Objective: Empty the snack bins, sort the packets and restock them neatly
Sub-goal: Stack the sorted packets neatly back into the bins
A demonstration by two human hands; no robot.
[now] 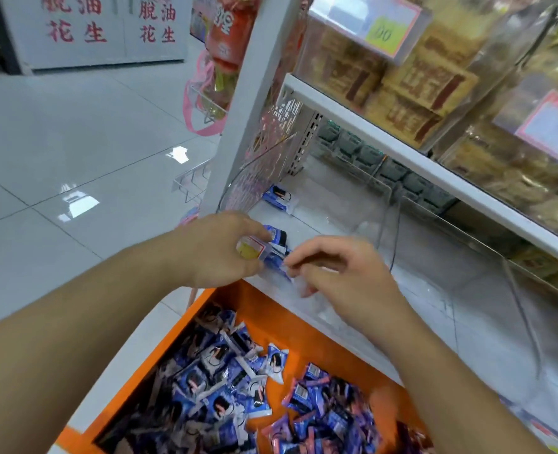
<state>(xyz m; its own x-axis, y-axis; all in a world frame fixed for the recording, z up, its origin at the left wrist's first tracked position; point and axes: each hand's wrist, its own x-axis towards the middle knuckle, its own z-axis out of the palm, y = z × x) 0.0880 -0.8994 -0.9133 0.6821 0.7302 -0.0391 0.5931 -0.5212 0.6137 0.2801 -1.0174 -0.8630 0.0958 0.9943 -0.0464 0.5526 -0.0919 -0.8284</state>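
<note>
2 hands met at the front lip of the clear bin (385, 204). The left hand (218, 253) pinched blue packets (276, 257); the right hand (339, 273) pinched their other end. The orange crate (303, 319) waited right below them.

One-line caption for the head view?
Both hands gather blue snack packets from clear acrylic bin above orange crate.

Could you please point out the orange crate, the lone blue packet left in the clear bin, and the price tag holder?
orange crate (307, 317): head view, inner wall.
lone blue packet (278, 195): head view, wrapper middle.
price tag holder (250, 249): head view, yellow label.
</note>
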